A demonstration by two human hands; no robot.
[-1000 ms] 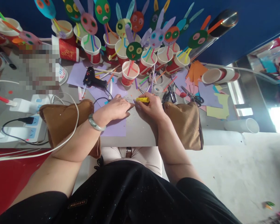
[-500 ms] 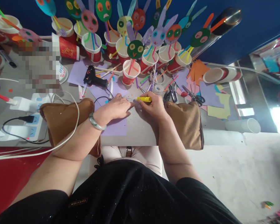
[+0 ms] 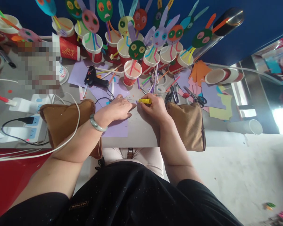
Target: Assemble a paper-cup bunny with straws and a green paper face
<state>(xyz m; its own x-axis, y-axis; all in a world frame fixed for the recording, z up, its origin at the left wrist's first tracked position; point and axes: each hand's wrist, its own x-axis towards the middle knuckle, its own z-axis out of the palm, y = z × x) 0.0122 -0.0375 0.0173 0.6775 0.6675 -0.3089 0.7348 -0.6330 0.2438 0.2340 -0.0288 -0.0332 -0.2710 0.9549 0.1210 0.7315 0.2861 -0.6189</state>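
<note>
While both forearms rest on brown cushions at the near edge of the grey table (image 3: 136,138), the person works over a sheet of purple paper (image 3: 115,128) lying flat between the cushions. Taking that sheet as the landmark, the right hand (image 3: 155,109) sits just past its far right corner, fingers curled and pinching a yellow marker (image 3: 144,101) that lies nearly level with its tip pointing left. The left hand (image 3: 116,110) rests on the sheet's far part, palm down, fingers pressed together and reaching toward the marker's tip, nearly touching it. A judgement on doing this well: the left fingers should pin the small piece firmly while the marker moves in short, light strokes, wrists kept down on the cushions for steadiness. Beyond the sheet lie a black glue gun (image 3: 94,80), loose straws and scissors (image 3: 195,96); farther back stand red paper cups (image 3: 131,73) holding bright paper rabbit faces on straws. Whatever sits under the left fingertips is too small to make out, the marker's tip is hard to see, and a patch of table far left of the sheet is blurred out.
</note>
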